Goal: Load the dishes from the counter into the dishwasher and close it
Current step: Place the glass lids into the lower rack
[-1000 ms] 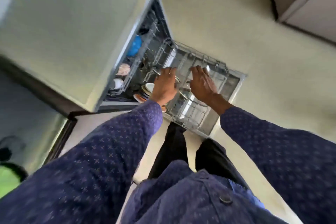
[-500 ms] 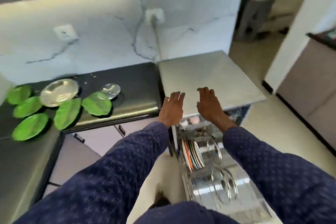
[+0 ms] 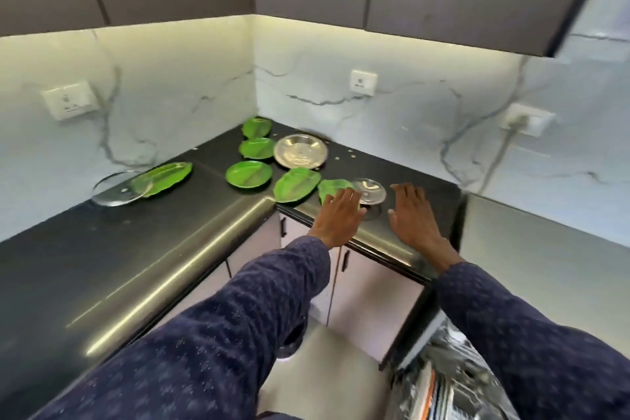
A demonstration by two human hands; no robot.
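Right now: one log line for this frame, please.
phase: reaching for counter dishes | left hand: open, over green leaf plate | right hand: open, beside small steel bowl | dishwasher rack: out

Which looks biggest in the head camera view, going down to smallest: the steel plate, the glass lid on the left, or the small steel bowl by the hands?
1. Glass lid, though a green leaf plate overlaps it.
2. Steel plate, close in size and farther away, so unsure.
3. Small steel bowl, clearly smallest.
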